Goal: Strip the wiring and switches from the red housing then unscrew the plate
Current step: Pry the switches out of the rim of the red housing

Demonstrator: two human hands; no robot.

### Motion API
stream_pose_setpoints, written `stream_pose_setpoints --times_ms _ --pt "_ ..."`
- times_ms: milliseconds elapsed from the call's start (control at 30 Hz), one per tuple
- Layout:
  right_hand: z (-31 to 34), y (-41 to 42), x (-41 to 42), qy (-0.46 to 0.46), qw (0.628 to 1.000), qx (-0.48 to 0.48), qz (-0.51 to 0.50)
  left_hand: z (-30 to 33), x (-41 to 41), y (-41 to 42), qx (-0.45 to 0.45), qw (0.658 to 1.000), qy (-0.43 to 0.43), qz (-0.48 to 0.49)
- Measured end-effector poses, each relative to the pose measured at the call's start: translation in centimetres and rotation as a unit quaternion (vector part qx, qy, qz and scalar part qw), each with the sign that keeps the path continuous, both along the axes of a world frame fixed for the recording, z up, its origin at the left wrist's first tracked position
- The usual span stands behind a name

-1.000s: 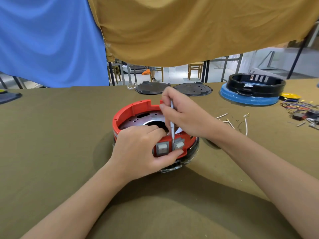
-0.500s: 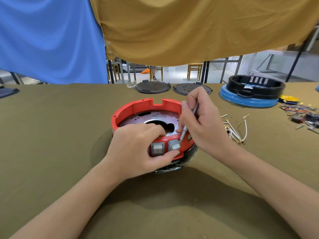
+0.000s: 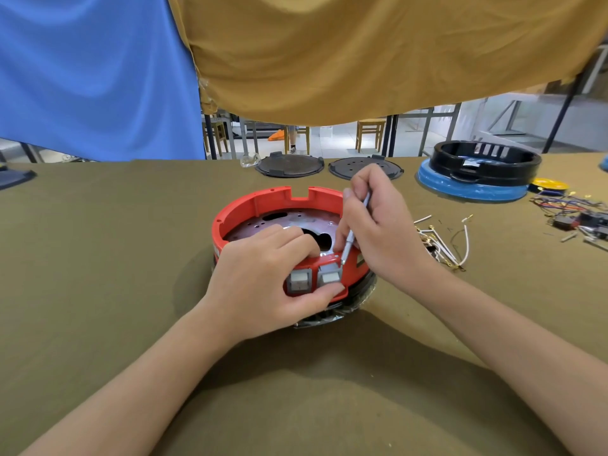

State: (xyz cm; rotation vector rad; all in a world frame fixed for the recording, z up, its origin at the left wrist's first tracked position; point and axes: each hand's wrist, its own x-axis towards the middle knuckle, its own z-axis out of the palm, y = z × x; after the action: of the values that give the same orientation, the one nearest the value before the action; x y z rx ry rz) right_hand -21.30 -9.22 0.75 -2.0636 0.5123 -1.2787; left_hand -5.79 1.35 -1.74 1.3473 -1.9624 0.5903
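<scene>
Red housing [image 3: 230,222] sits mid-tabletop, nearer the front edge than the back, open side up, metal plate [image 3: 296,218] visible inside.

Nearest us: two grey switches [image 3: 314,278] side by side in the housing's near wall, facing us. Our left hand [image 3: 263,281] clamps that wall, thumb under the right switch, fingers curled over the rim onto the plate. Our right hand [image 3: 378,225] pinches a thin metal tool [image 3: 353,232], fingers closed round its shaft. The shaft slants from upper right down to lower left; its tip meets the top right corner of the right switch, at the seam with the red wall. So the switch lies just below and left of the tool hand. We judge the next pry must drive along that slant. The left thumb is close to the tip's path: slip risk.

Right of the housing: loose white wires [image 3: 444,238]. Far right edge: tangle of coloured wiring and parts [image 3: 575,215]. Back edge: two dark discs [image 3: 325,166], black ring on a blue base [image 3: 477,172].
</scene>
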Motion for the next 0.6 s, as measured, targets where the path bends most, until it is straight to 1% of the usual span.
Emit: stream_pose_setpoints --times_ms 100,200,367,500,600 --pt "-0.7 0.3 -0.1 -0.066 0.998 -0.009 -0.010 0.1 0.1 0.0 0.001 1.000 0.002 -0.010" --pt "-1.2 0.3 0.1 -0.086 0.996 -0.003 -0.018 0.1 0.0 0.1 0.001 1.000 0.006 -0.010" --pt "-0.9 -0.2 0.1 -0.016 1.000 0.008 -0.010 0.1 -0.1 0.1 -0.004 1.000 0.013 -0.019" --pt "0.3 -0.3 0.4 0.056 0.998 0.002 -0.008 0.1 -0.1 0.1 -0.011 1.000 -0.002 -0.025" --pt "0.7 -0.4 0.5 0.070 0.997 -0.003 -0.016 0.1 -0.1 0.2 -0.010 1.000 -0.002 -0.027"
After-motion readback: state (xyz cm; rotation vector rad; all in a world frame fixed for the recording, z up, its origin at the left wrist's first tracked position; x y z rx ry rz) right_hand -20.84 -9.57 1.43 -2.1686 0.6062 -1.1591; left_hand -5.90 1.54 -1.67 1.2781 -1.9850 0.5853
